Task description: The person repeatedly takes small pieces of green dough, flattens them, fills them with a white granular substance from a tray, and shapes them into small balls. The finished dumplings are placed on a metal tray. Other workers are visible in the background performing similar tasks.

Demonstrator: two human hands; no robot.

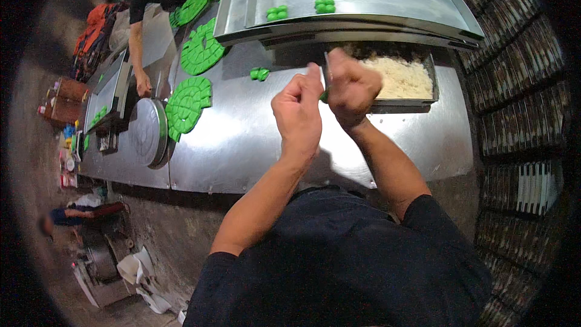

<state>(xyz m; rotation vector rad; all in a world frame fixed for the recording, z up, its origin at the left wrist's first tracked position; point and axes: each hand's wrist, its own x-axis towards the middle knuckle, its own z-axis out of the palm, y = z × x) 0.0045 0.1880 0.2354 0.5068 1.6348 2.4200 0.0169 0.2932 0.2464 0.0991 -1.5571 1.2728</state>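
Note:
Over the metal table, my left hand (298,109) is closed with its thumb raised; its fingers hide whatever they may hold. Right beside it, my right hand (351,88) is curled and blurred by motion. A bit of green dough (324,96) peeks out at the right hand's lower edge, between the two hands. Just left of them a small green dough lump (259,74) lies on the table. The right hand is in front of a metal box of pale, crumbly shreds (399,79).
A long metal tray (387,3) with several green dough clusters (325,6) spans the back. Green dough rounds cut into pieces (189,106) lie at left, near a round metal disc (147,132). A co-worker's hand (143,83) reaches in there. Stacked racks (520,103) line the right.

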